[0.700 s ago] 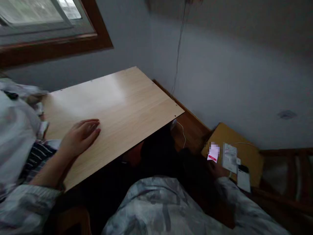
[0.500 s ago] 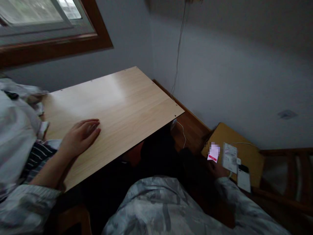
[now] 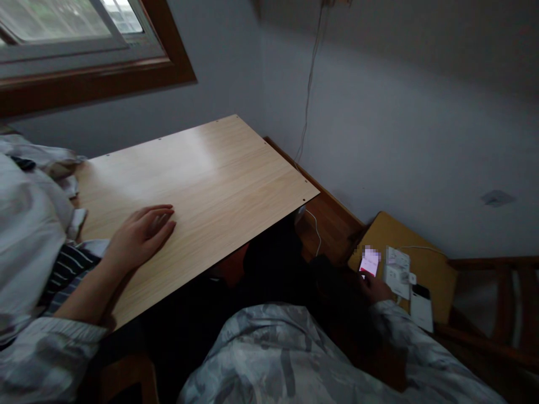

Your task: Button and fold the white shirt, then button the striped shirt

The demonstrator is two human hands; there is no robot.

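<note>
My left hand [image 3: 133, 238] rests on its side on a pale wood-grain table [image 3: 227, 168]. Its fingers are loosely curved, the thumb stands apart from them, and nothing is held. Low on the right, my right hand [image 3: 376, 288] reaches to a lit phone [image 3: 370, 261] that lies on a yellow-brown stool or small table [image 3: 433, 275]. A finger stretches over the red button at the lower end of the screen; the other fingers are in deep shade. Beside this phone lie a white box [image 3: 397, 272] and a second, white phone [image 3: 421, 308].
White and striped cloth [image 3: 37, 196] is heaped on the table's left end. A white cable [image 3: 318, 230] hangs by the near right corner. Wooden chair rails [image 3: 501, 303] stand at the right. A brown-framed window [image 3: 177, 62] is in the wall behind.
My right hand has moved slightly up and forward, so that a finger now covers part of the phone's red button. My left hand stays put; the view shifts a little.
</note>
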